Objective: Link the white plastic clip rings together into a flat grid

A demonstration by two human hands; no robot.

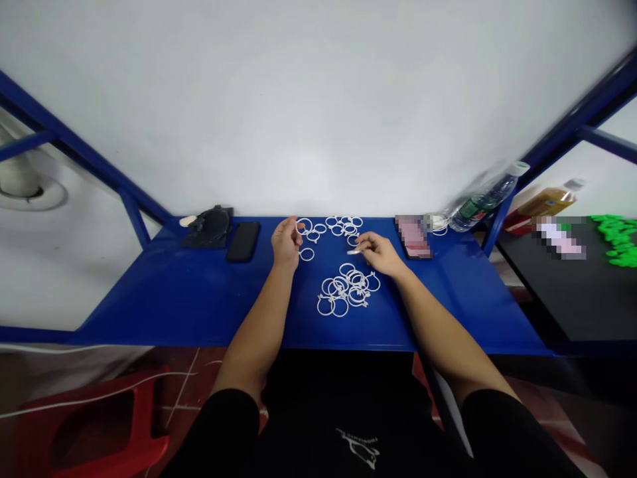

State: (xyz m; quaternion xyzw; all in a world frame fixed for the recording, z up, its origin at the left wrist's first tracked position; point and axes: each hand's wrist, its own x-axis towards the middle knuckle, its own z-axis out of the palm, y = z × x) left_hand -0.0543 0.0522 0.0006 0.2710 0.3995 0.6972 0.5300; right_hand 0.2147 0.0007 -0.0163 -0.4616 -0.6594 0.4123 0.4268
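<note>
White plastic rings with small clip-like ends lie on the blue table (pixel 174 299). My left hand (pixel 286 244) is pinched on a white ring (pixel 305 219) at its fingertips. Beside it are a few loose rings (pixel 313 237), one of them close to the wrist. My right hand (pixel 381 253) grips another white ring (pixel 354 252), which shows nearly edge-on. Behind the right fingers sits a group of rings (pixel 343 226) near the wall. Closest to my body, between my forearms, is the largest pile of rings (pixel 348 287), overlapping one another.
Left of my hands lie a black phone (pixel 243 241) and a crumpled black bag (pixel 212 226). On the right are a second phone (pixel 414 238), a white cable (pixel 438 224) and a plastic bottle (pixel 485 202). Blue frame posts flank the table; a black table (pixel 567 292) holds green pieces (pixel 617 236).
</note>
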